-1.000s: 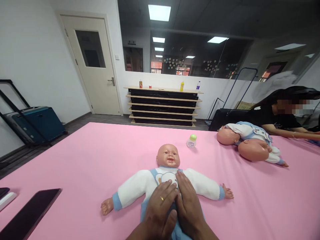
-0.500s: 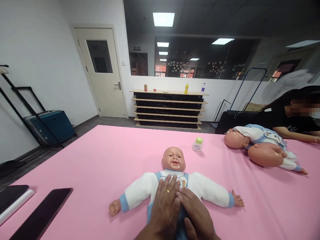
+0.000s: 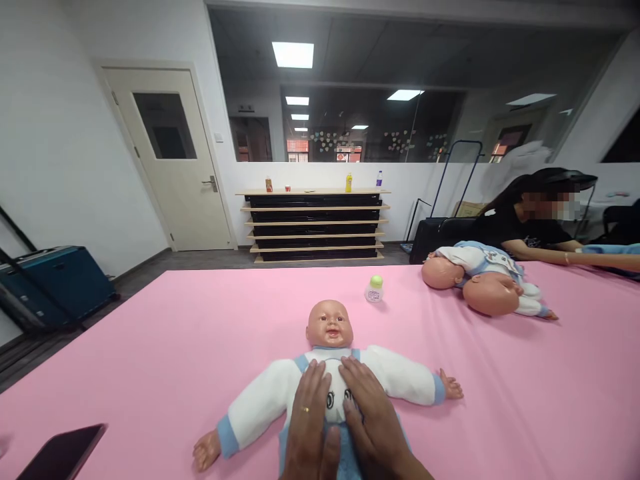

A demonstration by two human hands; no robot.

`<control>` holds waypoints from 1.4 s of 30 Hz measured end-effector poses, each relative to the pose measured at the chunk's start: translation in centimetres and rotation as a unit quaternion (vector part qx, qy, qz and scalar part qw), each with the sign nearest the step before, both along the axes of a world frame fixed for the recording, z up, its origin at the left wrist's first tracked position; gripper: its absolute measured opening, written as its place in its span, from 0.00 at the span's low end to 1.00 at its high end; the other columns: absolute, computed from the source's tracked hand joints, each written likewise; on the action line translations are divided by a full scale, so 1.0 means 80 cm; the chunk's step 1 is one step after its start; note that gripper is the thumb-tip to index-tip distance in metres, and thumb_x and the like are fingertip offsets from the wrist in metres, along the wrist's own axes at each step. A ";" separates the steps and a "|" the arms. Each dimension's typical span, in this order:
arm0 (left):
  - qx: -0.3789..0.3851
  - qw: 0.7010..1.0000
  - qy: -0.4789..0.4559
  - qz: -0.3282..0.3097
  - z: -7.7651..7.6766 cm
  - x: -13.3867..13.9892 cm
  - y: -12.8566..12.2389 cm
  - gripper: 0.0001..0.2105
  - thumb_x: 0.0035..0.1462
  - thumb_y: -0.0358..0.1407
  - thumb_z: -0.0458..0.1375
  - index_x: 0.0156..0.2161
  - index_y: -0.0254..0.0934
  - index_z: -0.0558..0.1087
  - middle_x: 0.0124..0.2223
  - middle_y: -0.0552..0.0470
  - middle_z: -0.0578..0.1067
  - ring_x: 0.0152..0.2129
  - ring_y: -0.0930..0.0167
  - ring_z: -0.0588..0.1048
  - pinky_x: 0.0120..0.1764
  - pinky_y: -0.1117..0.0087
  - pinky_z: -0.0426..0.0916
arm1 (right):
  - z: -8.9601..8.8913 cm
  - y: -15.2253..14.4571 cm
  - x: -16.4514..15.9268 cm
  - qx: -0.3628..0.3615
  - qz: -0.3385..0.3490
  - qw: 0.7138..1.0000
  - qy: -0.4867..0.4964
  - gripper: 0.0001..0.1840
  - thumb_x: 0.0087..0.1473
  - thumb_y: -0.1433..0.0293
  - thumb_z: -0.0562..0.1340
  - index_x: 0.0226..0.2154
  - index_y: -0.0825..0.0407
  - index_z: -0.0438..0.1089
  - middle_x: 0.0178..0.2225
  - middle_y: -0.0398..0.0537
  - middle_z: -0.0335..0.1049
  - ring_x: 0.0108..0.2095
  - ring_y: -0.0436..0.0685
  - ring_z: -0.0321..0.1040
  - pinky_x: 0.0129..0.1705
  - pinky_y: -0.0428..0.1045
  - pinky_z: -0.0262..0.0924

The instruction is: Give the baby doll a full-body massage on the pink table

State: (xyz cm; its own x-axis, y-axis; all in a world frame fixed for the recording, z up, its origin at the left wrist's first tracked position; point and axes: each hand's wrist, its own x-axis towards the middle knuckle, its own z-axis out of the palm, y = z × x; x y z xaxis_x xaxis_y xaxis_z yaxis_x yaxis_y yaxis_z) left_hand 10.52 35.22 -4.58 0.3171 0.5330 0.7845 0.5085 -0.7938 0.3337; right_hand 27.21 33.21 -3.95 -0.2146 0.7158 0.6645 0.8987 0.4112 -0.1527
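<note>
A baby doll (image 3: 330,327) lies on its back on the pink table cover (image 3: 200,333), arms spread to both sides. It wears a white and light-blue outfit with a cartoon face on the chest. My left hand (image 3: 309,420), with a ring on one finger, rests flat on the left part of the doll's chest, fingers stretched out. My right hand (image 3: 373,417) lies flat on the right part of the chest, fingers extended. Between the hands the printed eyes of the cartoon show. Beyond the doll's head stands a small clear bottle with a green cap (image 3: 375,289).
Two more dolls (image 3: 493,293) lie at the right, near a person (image 3: 530,220) in black. A dark phone (image 3: 65,450) lies at the near left. Past the table are a shelf stack (image 3: 313,227), a door (image 3: 165,160) and a blue suitcase (image 3: 60,287).
My hands have moved apart, from close together at the chest's middle to its two sides, uncovering the cartoon eyes. The view has turned right, showing more of the person.
</note>
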 end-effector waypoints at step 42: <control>0.057 0.995 0.075 0.034 -0.029 0.003 0.041 0.20 0.66 0.39 0.44 0.58 0.41 0.68 0.56 0.50 0.71 0.57 0.73 0.68 0.63 0.66 0.61 | 0.013 0.004 0.008 0.201 0.150 0.967 0.033 0.18 0.65 0.67 0.47 0.43 0.54 0.70 0.41 0.51 0.72 0.46 0.52 0.71 0.50 0.48 0.69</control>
State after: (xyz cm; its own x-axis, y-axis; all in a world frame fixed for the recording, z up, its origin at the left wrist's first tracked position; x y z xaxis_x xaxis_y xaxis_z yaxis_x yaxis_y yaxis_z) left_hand 10.79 38.53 -6.93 0.4016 0.4679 0.7873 0.5990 -0.7844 0.1606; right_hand 27.82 33.49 -2.93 -0.3201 0.3083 0.8958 0.7235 0.6900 0.0211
